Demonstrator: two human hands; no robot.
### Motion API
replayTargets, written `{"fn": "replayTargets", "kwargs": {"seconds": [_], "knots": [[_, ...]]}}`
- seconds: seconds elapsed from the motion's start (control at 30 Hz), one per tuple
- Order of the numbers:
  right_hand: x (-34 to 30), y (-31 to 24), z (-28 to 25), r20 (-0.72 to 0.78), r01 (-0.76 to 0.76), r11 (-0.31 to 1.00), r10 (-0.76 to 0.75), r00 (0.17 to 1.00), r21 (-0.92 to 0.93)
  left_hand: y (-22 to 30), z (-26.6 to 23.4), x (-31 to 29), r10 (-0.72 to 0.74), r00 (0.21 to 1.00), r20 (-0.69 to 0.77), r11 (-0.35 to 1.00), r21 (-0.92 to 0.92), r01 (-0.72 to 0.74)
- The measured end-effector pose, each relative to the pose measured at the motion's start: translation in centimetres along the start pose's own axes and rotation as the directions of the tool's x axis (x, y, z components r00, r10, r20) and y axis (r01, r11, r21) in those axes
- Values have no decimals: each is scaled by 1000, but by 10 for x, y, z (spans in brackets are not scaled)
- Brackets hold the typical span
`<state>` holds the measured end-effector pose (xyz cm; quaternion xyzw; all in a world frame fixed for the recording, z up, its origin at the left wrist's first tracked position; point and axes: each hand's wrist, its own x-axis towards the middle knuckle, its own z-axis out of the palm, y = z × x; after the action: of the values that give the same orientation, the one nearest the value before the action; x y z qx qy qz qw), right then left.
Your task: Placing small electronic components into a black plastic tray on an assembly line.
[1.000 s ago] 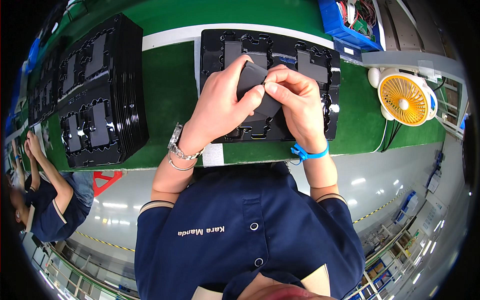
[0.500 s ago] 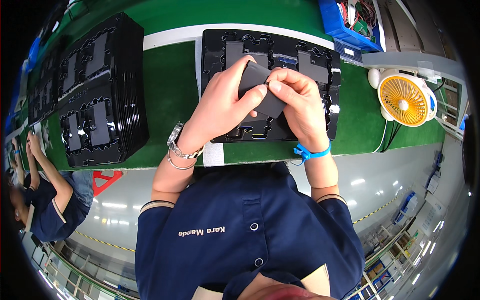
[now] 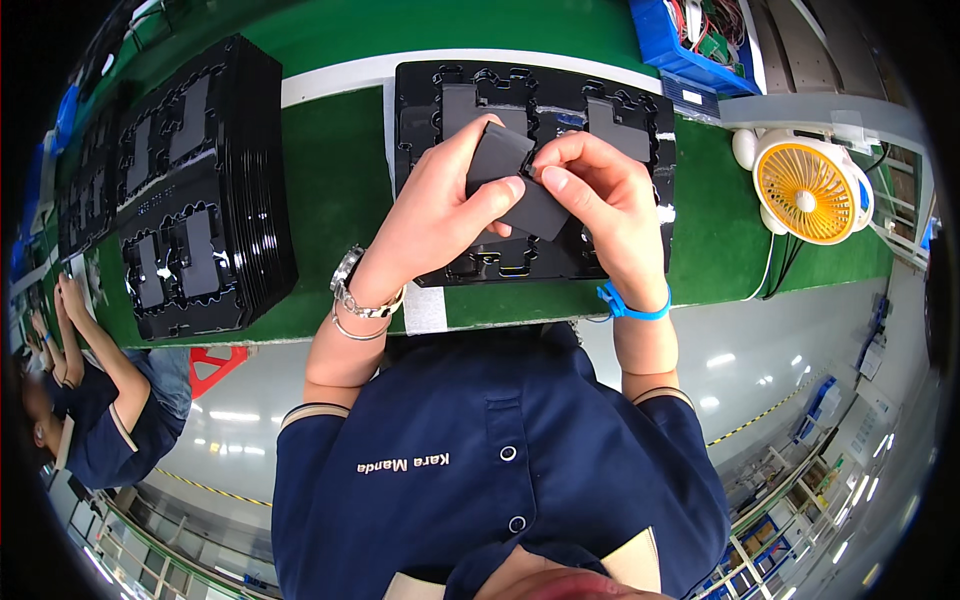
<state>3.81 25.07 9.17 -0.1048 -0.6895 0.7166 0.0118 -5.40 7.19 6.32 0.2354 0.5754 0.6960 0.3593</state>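
A flat, stepped dark grey block [image 3: 500,155] is held up in front of me, above a black plastic tray [image 3: 415,100]. My left hand [image 3: 445,205] is closed around its left side, with the thumb lying on its face. At the block's notched edge, my right hand [image 3: 605,200] pinches a small black tab [image 3: 531,171] between thumb and forefinger. The tab's end is partly hidden by the fingertips. In the tray's shaped pockets lie similar dark grey blocks [image 3: 615,120]; my hands cover part of the tray.
A tall stack of black trays [image 3: 265,200] stands to the left on the green table [image 3: 340,200]. On the right is a white and yellow fan [image 3: 805,200] with cables. A blue bin [image 3: 650,35] holds wires and boards. Another person [image 3: 115,410] works at far left.
My right hand has shifted slightly right and its fingers have drawn a little off the block's edge, exposing more of the small tab. The left hand keeps its hold.
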Motion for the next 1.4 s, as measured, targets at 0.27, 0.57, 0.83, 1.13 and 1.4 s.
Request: {"fn": "replayTargets", "kwargs": {"seconds": [0.27, 0.57, 0.83, 1.13, 1.4], "knots": [[2, 1, 0, 2, -31, 998, 31, 1000, -48, -2, -1, 0, -11, 1000, 26, 1000, 20, 10], [1, 6, 9, -74, 44, 993, -53, 996, -111, -2, 1, 0, 11, 999, -42, 994, 108, -7], [0, 9, 13, -83, 102, 988, -112, 990, -113, 0, 3, -1, 44, 997, -68, 992, 122, -35], [2, 16, 12, -29, -19, 991, 23, 999, 132, 0, 2, -2, 34, 997, -70, 994, 111, -26], [4, 9, 9, -28, -24, 997, 26, 999, 77, -1, 4, 0, 48, 994, -103, 992, 117, -36]]}}
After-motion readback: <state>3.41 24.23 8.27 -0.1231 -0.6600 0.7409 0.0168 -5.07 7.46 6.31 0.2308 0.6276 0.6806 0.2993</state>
